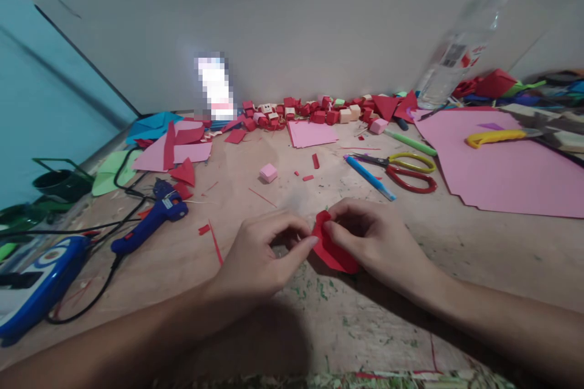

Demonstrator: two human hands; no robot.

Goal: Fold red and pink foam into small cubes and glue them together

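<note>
Between my hands, just above the wooden table (387, 328), is a small piece of red paper (335, 253) with cut edges. My left hand (269, 252) pinches its left edge between thumb and forefinger. From the other side my right hand (371, 234) grips it, thumb in front and fingers curled behind, hiding part of the paper. Beyond the hands lies a small pink paper cube (268, 172). A blue pen (369, 177) and scissors (410, 171) with yellow and red handles rest behind my right hand.
Many small red and pink paper cubes (319, 114) line the wall. A glue gun (150, 219) with a cable lies left. Pink sheets (515, 176) and a yellow-handled cutter (497, 137) are right. Behind stand a plastic bottle (456, 61) and a lit phone (215, 88).
</note>
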